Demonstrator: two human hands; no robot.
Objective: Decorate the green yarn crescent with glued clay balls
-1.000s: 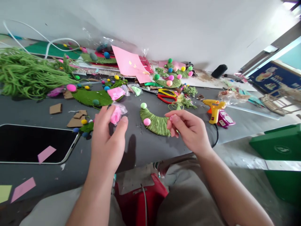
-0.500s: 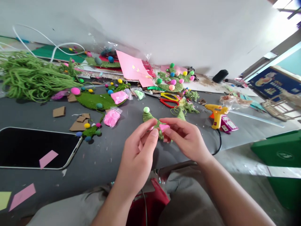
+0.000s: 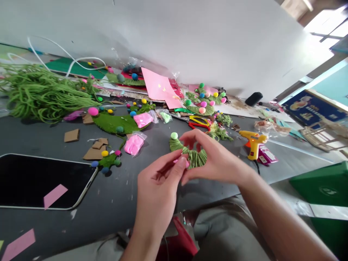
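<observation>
Between the thumb and fingers of my left hand is a small pink piece. My right hand is curved just to the right of it, its thumb and fingers apart with nothing between them. Behind both hands lies a green yarn-wrapped shape on the grey table; a pale green ball sits at its upper left end. The right fingers partly hide this shape. To the left is a bag of pink material.
A yellow glue gun stands at the right, by a purple packet. Red and yellow scissors lie behind the hands. Green yarn, cardboard scraps, decorated green felt shapes and a large phone or tablet are at the left.
My right hand has come away from the pink piece and spread its fingers, while the left keeps the piece. The view has shifted slightly, and more of the green wrapped shape shows.
</observation>
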